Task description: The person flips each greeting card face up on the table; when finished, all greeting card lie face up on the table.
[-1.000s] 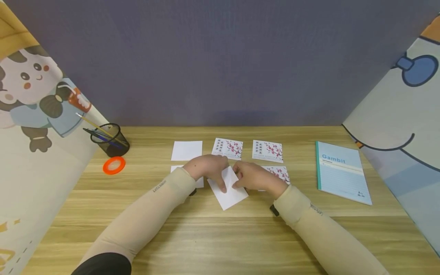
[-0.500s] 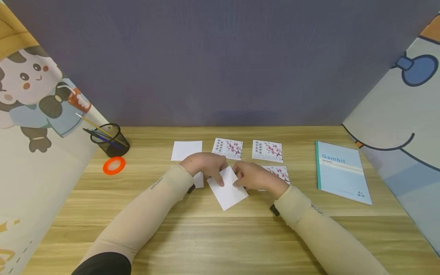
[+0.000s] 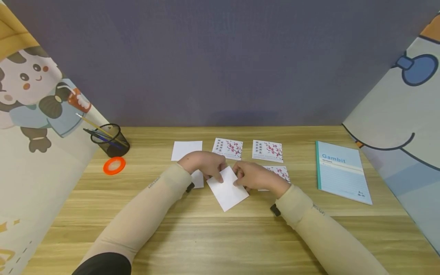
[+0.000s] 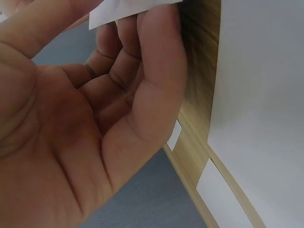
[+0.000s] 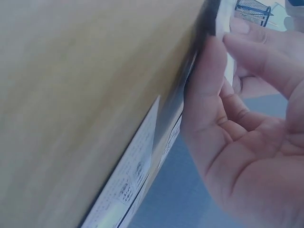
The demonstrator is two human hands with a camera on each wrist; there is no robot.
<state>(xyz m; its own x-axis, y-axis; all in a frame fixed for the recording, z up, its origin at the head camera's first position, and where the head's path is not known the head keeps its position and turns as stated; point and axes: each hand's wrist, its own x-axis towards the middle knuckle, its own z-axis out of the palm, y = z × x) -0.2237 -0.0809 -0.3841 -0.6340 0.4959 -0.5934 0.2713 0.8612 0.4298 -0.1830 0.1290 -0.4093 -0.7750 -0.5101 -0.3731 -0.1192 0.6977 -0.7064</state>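
A plain white card (image 3: 228,194) is held tilted above the middle of the table, its corner pointing toward the person. My left hand (image 3: 204,164) pinches its upper left edge, thumb on top and curled fingers beneath. From the right, my right hand (image 3: 256,176) pinches the opposite upper edge between thumb and forefinger. In the left wrist view, an edge of the card (image 4: 126,12) lies over the fingertips. The right wrist view catches the card (image 5: 225,19) nearly edge-on. Its underside is mostly hidden.
Behind the hands lie a blank white card (image 3: 186,150) and plum-blossom cards (image 3: 233,148), (image 3: 271,151). Another blank card (image 3: 198,179) and blossom card (image 3: 280,172) are partly covered by the arms. A notebook (image 3: 343,175) lies right; a pen holder (image 3: 115,143) and orange ring (image 3: 105,168) left.
My left thumb has slid back across the card toward its upper left edge, and the left hand has shifted slightly up and left. The right hand keeps its pinch almost unmoved.
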